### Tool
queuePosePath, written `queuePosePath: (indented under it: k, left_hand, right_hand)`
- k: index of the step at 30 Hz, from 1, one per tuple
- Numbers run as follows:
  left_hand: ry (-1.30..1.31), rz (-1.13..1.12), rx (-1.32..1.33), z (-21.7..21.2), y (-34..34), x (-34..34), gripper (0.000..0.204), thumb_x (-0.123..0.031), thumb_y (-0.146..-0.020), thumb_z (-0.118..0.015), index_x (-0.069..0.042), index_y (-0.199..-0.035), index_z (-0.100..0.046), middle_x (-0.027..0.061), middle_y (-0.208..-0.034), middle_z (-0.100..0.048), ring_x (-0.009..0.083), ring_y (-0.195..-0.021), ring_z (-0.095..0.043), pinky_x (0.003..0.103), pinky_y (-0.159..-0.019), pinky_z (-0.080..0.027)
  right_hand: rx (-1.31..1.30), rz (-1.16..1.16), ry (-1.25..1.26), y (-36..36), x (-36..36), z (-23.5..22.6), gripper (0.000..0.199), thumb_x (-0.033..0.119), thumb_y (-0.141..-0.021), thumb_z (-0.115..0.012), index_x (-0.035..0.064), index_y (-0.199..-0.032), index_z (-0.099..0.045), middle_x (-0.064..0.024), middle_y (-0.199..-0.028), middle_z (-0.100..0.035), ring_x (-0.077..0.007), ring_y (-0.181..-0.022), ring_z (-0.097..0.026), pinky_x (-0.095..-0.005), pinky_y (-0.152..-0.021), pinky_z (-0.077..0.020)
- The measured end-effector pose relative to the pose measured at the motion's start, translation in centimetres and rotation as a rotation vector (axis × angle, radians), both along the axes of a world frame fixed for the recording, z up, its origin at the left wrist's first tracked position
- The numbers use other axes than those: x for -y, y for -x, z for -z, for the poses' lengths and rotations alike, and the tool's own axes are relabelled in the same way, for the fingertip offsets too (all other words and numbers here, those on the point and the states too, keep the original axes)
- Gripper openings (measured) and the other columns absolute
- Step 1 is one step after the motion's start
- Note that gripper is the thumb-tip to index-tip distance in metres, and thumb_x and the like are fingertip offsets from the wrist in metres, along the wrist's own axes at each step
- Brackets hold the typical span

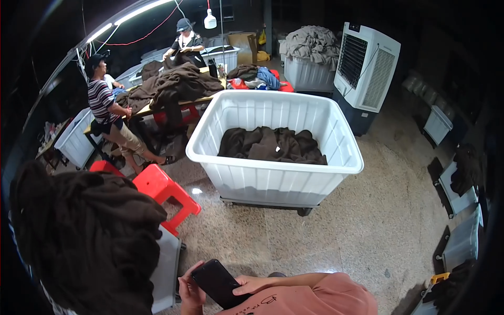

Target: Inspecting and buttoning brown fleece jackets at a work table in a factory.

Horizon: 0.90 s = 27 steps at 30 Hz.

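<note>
Your black phone (216,282) is on the near side of the big white bin (262,184). Your left hand (192,290) holds its left edge; your right hand (253,284) holds its right edge. Dark brown cloth (273,145) lies inside the bin. A red stool (159,182) stands left of the bin, an air cooler (365,71) beyond its right side, and a cloth-strewn table (216,90) beyond its left.

The speckled floor (378,231) spreads ahead of the right hand (251,284). Directly ahead of that hand it carries a white wheeled bin (262,185); ahead and left, a red stool (157,181) and, farther off, a wooden surface (223,84) with dark cloth (181,84) heaped on it.
</note>
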State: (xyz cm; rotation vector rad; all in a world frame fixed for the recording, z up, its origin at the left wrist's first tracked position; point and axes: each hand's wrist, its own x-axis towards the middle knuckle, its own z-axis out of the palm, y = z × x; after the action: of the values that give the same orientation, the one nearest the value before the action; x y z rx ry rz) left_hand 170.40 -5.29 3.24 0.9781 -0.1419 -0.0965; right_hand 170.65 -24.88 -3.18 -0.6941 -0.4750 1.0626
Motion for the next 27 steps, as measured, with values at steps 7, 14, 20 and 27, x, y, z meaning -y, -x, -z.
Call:
queuePosePath:
  k: [7,14,20,27]
  left_hand:
    - [-0.058,0.005,-0.288,-1.9,-15.3,-0.3,0.038,-0.023,-0.088,-0.049,0.010,-0.107,-0.054,0.0154,-0.097,-0.062,0.0209,-0.085,-0.061,0.032,-0.076,-0.050]
    - [-0.042,0.032,-0.262,0.1,-30.2,-2.7,0.035,-0.024,-0.087,-0.054,0.007,-0.103,-0.057,0.0148,-0.092,-0.064,0.0242,-0.080,-0.064,0.034,-0.075,-0.052]
    - [0.002,-0.071,-0.293,0.6,-41.0,-3.8,0.034,-0.024,-0.090,-0.051,0.006,-0.104,-0.057,0.0154,-0.094,-0.064,0.0272,-0.083,-0.063,0.037,-0.078,-0.051]
    - [0.173,0.156,-0.391,1.4,-53.5,-5.4,0.044,-0.039,-0.092,-0.041,-0.001,-0.110,-0.055,0.0130,-0.103,-0.061,0.0275,-0.094,-0.058,0.040,-0.087,-0.045]
  right_hand:
    - [-0.126,0.072,-0.066,-12.0,-2.8,2.5,0.035,0.018,-0.089,-0.058,-0.0035,-0.116,-0.054,-0.0027,-0.111,-0.059,-0.0113,-0.101,-0.054,-0.0273,-0.090,-0.0407]
    - [-0.006,0.083,-0.043,-28.7,-4.1,-0.1,0.030,0.017,-0.090,-0.056,-0.0021,-0.112,-0.056,-0.0012,-0.104,-0.063,-0.0096,-0.091,-0.058,-0.0253,-0.082,-0.0457]
    - [0.027,0.108,-0.073,-39.0,-5.4,0.0,0.038,0.023,-0.088,-0.058,-0.0026,-0.116,-0.052,-0.0028,-0.108,-0.061,-0.0102,-0.095,-0.056,-0.0263,-0.085,-0.0449]
    - [-0.054,0.217,-0.030,-47.5,-5.4,0.6,0.059,0.027,-0.086,-0.060,-0.0036,-0.131,-0.037,-0.0071,-0.125,-0.051,-0.0142,-0.111,-0.049,-0.0286,-0.096,-0.0384]
